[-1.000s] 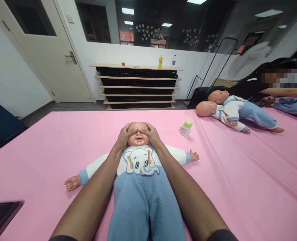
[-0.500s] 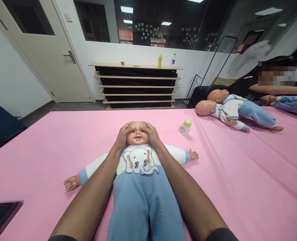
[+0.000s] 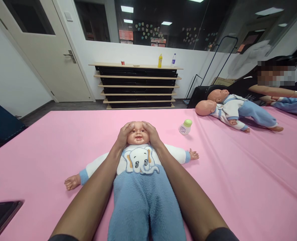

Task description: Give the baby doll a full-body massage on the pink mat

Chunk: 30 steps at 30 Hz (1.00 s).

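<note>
A baby doll (image 3: 140,190) lies on its back on the pink-covered table, wearing a white top with an elephant face and fuzzy blue trousers. Both its arms are spread out to the sides. My left hand (image 3: 124,135) cups the left side of the doll's head, its thumb at the forehead above the eye. On the opposite side my right hand (image 3: 152,134) is wrapped around the head in the same way. Between the palms the doll's eyes, nose and mouth show. My fingertips curl over the top of the head and are partly hidden.
A small bottle with a green cap (image 3: 185,127) stands beyond the doll's outstretched arm. Two more dolls (image 3: 238,107) lie at the right, near a co-worker's arm (image 3: 276,89). A dark phone-like device (image 3: 2,217) rests at the near left. Stacked boards (image 3: 138,77) stand behind the table.
My thumbs have slid slightly up and outward on the doll's forehead, so more of its eyes shows. The doll's body stays in place.
</note>
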Motion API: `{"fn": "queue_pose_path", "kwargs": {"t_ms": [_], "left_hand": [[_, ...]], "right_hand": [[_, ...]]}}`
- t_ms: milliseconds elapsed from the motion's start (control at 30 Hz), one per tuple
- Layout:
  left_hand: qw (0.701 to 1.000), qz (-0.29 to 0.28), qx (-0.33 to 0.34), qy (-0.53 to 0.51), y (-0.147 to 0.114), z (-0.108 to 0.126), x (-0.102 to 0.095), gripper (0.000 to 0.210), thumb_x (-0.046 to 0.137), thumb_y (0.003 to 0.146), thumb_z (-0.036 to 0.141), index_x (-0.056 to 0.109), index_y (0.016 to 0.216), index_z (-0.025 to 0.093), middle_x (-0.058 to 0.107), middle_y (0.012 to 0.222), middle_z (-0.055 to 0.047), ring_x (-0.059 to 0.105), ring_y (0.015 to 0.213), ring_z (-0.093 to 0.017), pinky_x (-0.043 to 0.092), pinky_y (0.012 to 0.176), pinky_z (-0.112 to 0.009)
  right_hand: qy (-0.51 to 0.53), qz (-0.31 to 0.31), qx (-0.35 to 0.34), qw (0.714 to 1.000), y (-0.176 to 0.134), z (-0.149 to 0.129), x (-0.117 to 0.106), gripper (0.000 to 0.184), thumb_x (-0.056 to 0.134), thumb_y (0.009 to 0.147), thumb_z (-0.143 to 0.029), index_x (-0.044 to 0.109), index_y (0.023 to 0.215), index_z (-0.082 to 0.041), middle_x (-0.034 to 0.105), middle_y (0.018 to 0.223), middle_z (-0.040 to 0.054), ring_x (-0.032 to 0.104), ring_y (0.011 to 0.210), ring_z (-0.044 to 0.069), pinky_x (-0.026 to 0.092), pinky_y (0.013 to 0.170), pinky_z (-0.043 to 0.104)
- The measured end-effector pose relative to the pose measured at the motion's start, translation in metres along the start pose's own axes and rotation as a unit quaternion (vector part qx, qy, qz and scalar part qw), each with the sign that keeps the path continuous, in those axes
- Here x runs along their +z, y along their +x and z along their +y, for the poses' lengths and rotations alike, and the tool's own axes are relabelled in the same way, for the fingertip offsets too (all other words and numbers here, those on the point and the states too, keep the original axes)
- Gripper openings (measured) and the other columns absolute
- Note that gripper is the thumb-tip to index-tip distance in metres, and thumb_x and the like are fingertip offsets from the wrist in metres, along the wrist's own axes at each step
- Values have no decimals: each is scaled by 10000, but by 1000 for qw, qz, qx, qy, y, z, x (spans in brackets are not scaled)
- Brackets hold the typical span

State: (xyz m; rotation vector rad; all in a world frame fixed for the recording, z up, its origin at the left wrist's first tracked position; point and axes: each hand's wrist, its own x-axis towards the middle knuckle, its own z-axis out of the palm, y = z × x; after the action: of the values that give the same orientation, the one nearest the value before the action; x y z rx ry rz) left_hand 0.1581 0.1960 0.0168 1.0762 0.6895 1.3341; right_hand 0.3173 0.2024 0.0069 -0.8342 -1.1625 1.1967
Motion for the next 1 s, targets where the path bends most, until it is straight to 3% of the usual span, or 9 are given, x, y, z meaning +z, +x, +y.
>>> {"fn": "queue_pose_path", "kwargs": {"t_ms": [167,1000], "left_hand": [[1000,4,-7,22,-2,2,-2,587,820,628,336,622,1152,158,678,1059,-76,640,947,-246,503,847,-381],[1000,18,5,-9,-2,0,2,410,726,703,308,662,1076,148,685,971,-53,630,876,-206,488,821,-337]], "right_hand": [[-55,-23,-1,998,-6,-8,1,604,772,698,-433,613,1230,-195,649,1212,46,580,1144,241,442,1030,375],[-28,17,-13,999,3,0,2,395,592,795,-431,687,1093,-189,676,1169,28,572,1147,222,423,1031,335]]}}
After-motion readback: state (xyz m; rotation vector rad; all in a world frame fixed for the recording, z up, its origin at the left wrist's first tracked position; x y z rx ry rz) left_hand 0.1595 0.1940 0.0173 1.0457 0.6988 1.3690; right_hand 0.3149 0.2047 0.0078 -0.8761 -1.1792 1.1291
